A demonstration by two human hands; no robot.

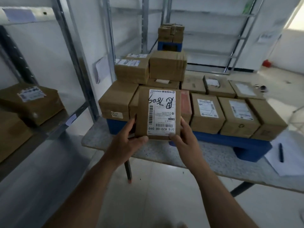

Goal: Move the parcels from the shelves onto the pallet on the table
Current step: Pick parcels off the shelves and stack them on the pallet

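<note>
Left hand (130, 139) clamped on the near left corner of a parcel (158, 113), thumb laid flat along the bottom edge, fingers curled up the left side. Right hand (181, 139) mirroring that on the near right corner, thumb tip pressed on the label (162, 111), fingers wrapped up the right side. So both gripping, nothing loose. Parcel held up off the table (164, 153), label side facing the camera and upside down, black marker scrawl across the top half, barcodes lower down.

Held right in front of the blue pallet (230, 140), which sits on the table with a bunch of brown boxes (207, 112) already lined up, plus a second layer started at the back left (167, 65). Can't tell if the parcel touches the stack behind it or just covers it.

Hard to read stuff: fingertips on both hands mostly tucked behind the parcel, so no idea how far round they reach. A reddish box (186, 104) peeks out just right of the parcel, mostly hidden. Shelf (49, 124) on the left with a couple more parcels (31, 102), the lower one cut off by the edge. Another blue pallet with boxes (170, 32) far back, blurry. Pen (281, 152) on paper (289, 160) at the table's right end, sheet cropped by the frame.
</note>
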